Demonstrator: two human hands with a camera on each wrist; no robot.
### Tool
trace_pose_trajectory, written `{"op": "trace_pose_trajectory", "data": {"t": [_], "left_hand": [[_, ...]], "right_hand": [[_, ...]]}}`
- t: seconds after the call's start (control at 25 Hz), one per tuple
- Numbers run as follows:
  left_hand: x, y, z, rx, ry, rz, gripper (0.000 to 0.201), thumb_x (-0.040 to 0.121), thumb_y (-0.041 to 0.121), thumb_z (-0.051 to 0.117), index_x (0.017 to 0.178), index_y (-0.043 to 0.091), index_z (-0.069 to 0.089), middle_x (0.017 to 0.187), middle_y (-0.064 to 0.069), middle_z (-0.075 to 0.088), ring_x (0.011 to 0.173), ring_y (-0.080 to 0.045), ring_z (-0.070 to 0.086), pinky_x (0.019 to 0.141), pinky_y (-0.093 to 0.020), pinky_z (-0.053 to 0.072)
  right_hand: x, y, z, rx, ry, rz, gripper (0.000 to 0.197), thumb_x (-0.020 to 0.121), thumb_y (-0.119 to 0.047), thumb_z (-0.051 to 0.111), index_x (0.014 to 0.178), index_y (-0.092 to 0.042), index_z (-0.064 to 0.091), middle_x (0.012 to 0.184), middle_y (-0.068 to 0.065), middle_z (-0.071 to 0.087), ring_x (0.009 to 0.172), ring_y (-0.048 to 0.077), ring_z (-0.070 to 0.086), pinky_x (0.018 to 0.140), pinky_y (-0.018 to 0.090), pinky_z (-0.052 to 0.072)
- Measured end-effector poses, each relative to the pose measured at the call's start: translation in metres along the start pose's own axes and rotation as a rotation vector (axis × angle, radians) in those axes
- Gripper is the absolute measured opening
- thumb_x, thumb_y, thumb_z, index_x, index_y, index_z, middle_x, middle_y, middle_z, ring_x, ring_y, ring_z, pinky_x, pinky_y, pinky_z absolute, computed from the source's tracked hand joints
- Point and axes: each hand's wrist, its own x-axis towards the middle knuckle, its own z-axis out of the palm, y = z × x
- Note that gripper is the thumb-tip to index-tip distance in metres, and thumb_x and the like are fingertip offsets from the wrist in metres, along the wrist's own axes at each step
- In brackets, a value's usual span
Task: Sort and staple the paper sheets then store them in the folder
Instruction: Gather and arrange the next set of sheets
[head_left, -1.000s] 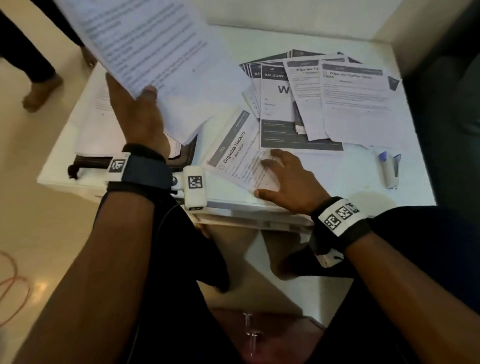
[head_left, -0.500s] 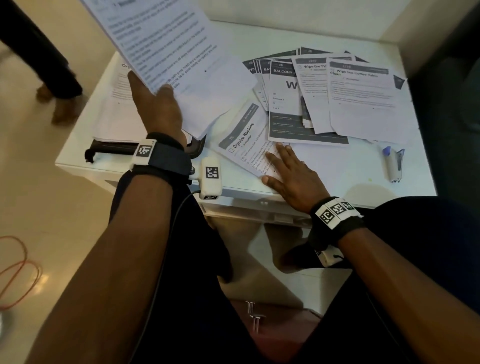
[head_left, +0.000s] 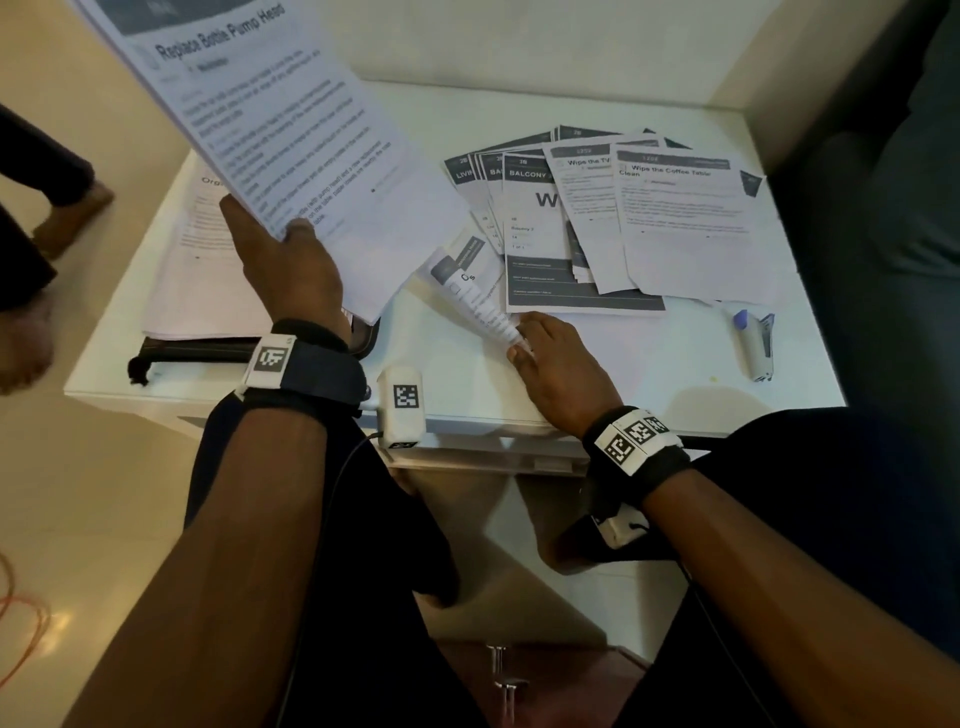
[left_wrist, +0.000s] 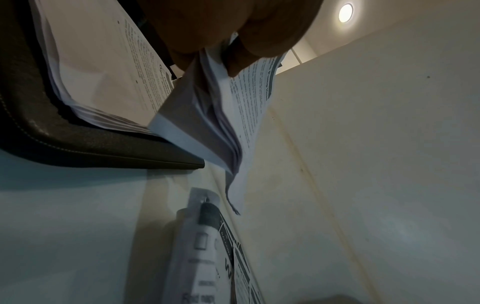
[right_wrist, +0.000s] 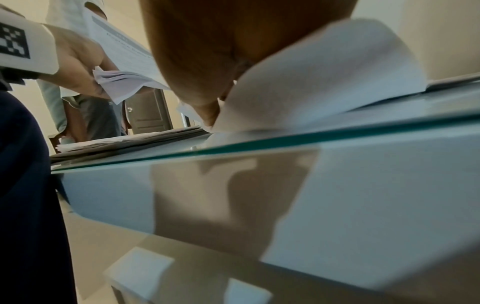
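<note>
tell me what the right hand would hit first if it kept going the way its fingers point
Probably the fanned printed sheets on the table, just beyond the curled sheet that the right hand already pinches; depth is hard to judge.

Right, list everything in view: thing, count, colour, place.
White glass-topped table: one, centre.
Held sheaf of printed white sheets: one, raised at left.
Curled white printed sheet: one, lifted at its near corner.
Fan of grey-headed printed sheets: several, far right of the table.
Stack of white sheets: one, on the folder.
Dark leather-look folder: one, table's left edge.
White-and-blue stapler: one, right edge.
Orange cable: one, floor left.
Bystander's legs: far left.
Left hand: grips the sheaf.
Right hand: pinches the curled sheet.
</note>
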Motion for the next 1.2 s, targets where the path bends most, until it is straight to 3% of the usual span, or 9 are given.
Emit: {"op": "trace_pose_trajectory", "data": {"t": [0.16,0.32,0.44,0.56,0.64,0.8,0.88,1.0,1.2], "left_hand": [[0.001,-0.003,0.003,0.029,-0.007,0.002,0.061,0.098,-0.003,0.045,0.155,0.016,0.033,0.131,0.008,0.052,0.104,0.006,0.056,0.082,-0.001,0.047],[0.004,-0.008,0.006,0.035,-0.020,0.028,0.056,0.096,-0.003,0.046,0.148,0.016,0.042,0.128,0.006,0.057,0.102,0.010,0.059,0.084,-0.006,0.050],[0.008,-0.014,0.013,0.027,-0.073,0.007,0.057,0.095,0.000,0.049,0.148,0.021,0.043,0.129,0.009,0.058,0.109,0.006,0.060,0.096,-0.014,0.051],[0.011,-0.019,0.025,-0.001,-0.126,-0.015,0.058,0.094,-0.003,0.051,0.148,0.016,0.044,0.136,0.003,0.059,0.117,-0.002,0.061,0.107,-0.026,0.051],[0.015,-0.022,0.036,-0.015,-0.151,-0.016,0.056,0.095,-0.006,0.050,0.147,0.014,0.044,0.133,0.005,0.060,0.112,0.006,0.061,0.104,-0.021,0.051],[0.022,-0.027,0.047,-0.043,-0.189,-0.038,0.055,0.094,-0.006,0.051,0.137,0.028,0.048,0.123,0.016,0.060,0.111,0.005,0.062,0.098,-0.020,0.053],[0.027,-0.032,0.049,-0.060,-0.195,-0.048,0.055,0.091,-0.005,0.052,0.135,0.029,0.050,0.125,0.012,0.062,0.115,-0.003,0.063,0.100,-0.026,0.054],[0.030,-0.034,0.051,-0.083,-0.212,-0.051,0.063,0.091,-0.008,0.051,0.148,0.018,0.044,0.139,-0.001,0.060,0.122,-0.011,0.062,0.100,-0.027,0.055],[0.028,-0.031,0.052,-0.092,-0.206,-0.049,0.062,0.091,-0.009,0.050,0.147,0.018,0.045,0.137,0.001,0.060,0.117,-0.005,0.063,0.096,-0.022,0.055]], "right_hand": [[0.010,-0.010,0.003,0.029,0.069,0.011,0.041,0.097,-0.042,0.063,0.124,-0.012,0.058,0.131,0.005,0.045,0.123,0.022,0.041,0.096,0.039,0.049],[0.036,-0.016,-0.012,0.155,0.087,0.061,0.047,0.095,-0.057,0.059,0.116,-0.015,0.063,0.118,0.001,0.049,0.107,0.017,0.052,0.089,0.032,0.050],[0.067,-0.001,-0.048,0.128,0.254,0.196,0.045,0.095,-0.051,0.060,0.120,-0.014,0.063,0.125,0.006,0.048,0.121,0.024,0.048,0.096,0.041,0.049],[0.099,0.025,-0.074,-0.100,0.085,0.408,0.084,0.087,-0.071,0.057,0.149,-0.018,0.039,0.160,0.009,0.023,0.150,0.030,0.014,0.114,0.062,0.031],[0.116,0.043,-0.080,-0.208,-0.044,0.524,0.114,0.074,-0.089,0.051,0.160,-0.024,0.015,0.170,0.008,-0.002,0.156,0.033,-0.008,0.116,0.071,0.010],[0.134,0.080,-0.080,-0.188,-0.121,0.648,0.136,0.059,-0.098,0.053,0.161,-0.027,-0.003,0.169,0.011,-0.011,0.153,0.043,-0.013,0.116,0.073,0.003],[0.138,0.091,-0.083,-0.171,-0.101,0.662,0.127,0.066,-0.089,0.060,0.160,-0.021,0.008,0.166,0.017,0.005,0.151,0.047,0.003,0.120,0.064,0.014],[0.145,0.102,-0.095,-0.148,-0.003,0.624,0.089,0.084,-0.064,0.062,0.150,-0.011,0.033,0.151,0.020,0.034,0.139,0.044,0.031,0.111,0.053,0.035],[0.153,0.112,-0.114,-0.004,0.181,0.526,0.043,0.097,-0.029,0.054,0.134,-0.007,0.051,0.129,0.020,0.058,0.118,0.036,0.057,0.091,0.038,0.047]]}}
